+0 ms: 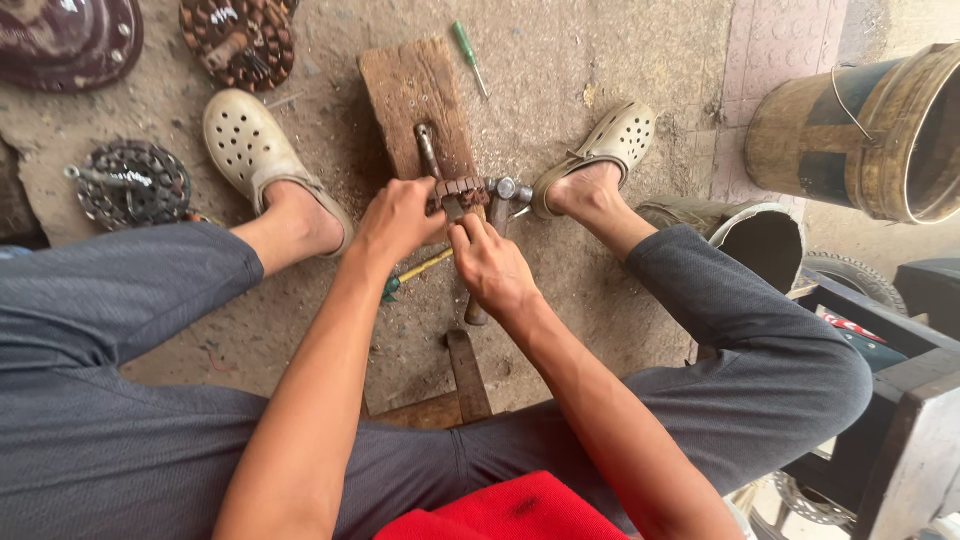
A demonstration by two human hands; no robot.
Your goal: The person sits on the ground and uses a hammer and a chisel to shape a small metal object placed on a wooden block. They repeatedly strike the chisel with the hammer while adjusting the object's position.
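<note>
Right at the near end of the wooden block (418, 105) sits a small round metal part (460, 192), brown and ribbed like a little drum, and both hands meet on it. The left hand (398, 220) is curled around the left side of the round part and grips it, with the fingers bent over the top. The right hand (490, 265) is just below the round part, with its fingertips pinched on something small there; I cannot tell what the small thing is. A metal rod (428, 148) lies on the block and runs up from the round part. Just to the right of the block's near end lies a hammer (503, 189) with a shiny head, and its wooden handle goes under the right hand. A screwdriver with a yellow shaft (420, 268) lies on the ground below the block, partly under the left wrist. A green screwdriver (468, 55) lies just beside the block's far right corner. Two feet in cream clogs (245, 145) rest on each side of the block. Far to the left of the block sits a dark round gear plate (133, 183), and above that a round part wound with copper wire (238, 40). Well to the right of the block stands a dirty yellow bucket (870, 130)
</note>
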